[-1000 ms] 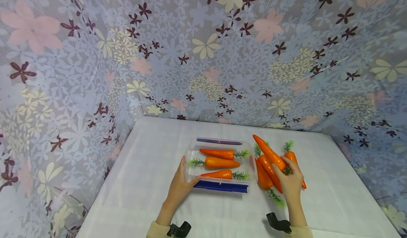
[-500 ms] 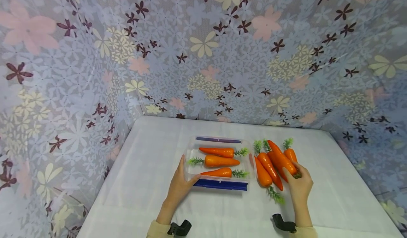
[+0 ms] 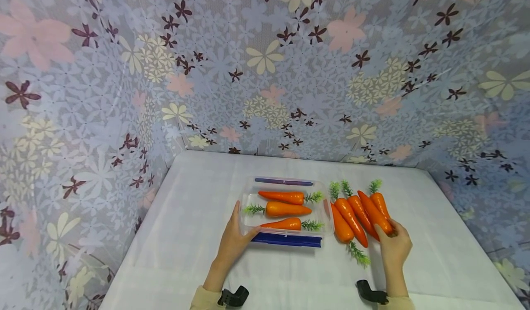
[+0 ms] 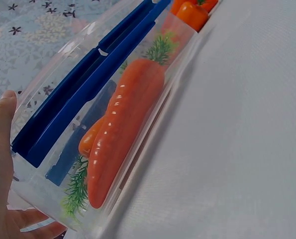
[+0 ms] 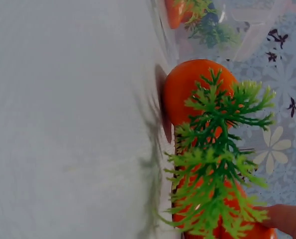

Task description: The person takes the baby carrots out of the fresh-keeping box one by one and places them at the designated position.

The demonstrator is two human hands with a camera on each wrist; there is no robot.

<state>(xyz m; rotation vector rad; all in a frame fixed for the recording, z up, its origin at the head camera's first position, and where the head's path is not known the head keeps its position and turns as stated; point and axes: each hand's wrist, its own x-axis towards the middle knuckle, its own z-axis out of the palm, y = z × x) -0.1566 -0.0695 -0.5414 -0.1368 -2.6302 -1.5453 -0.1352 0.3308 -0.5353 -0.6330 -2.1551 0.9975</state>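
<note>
- Left hand (image 3: 233, 236) grips the box (image 3: 286, 240) at its near-left corner.
- Right hand (image 3: 395, 245) pinches a carrot (image 3: 374, 212), toward the right edge of the table (image 3: 198, 190).
- Looks like setting-down; next wants gentle release, I'd say.

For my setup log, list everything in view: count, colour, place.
Tabletop: one, white, underneath
Floral backdrop: one, grey-blue, behind
Box: one, transparent, on tabletop
Flaps: two, blue, box's long sides
Boxed carrots: three, orange, green tops, inside box
Loose carrots: four, orange, green tops, right of box
Held carrot: one, orange, among loose ones
Wrist mounts: two, black, wrists
Sleeves: two, beige, bottom edge
Left hand: one, holding box's left end
Right hand: one, pinching held carrot
</note>
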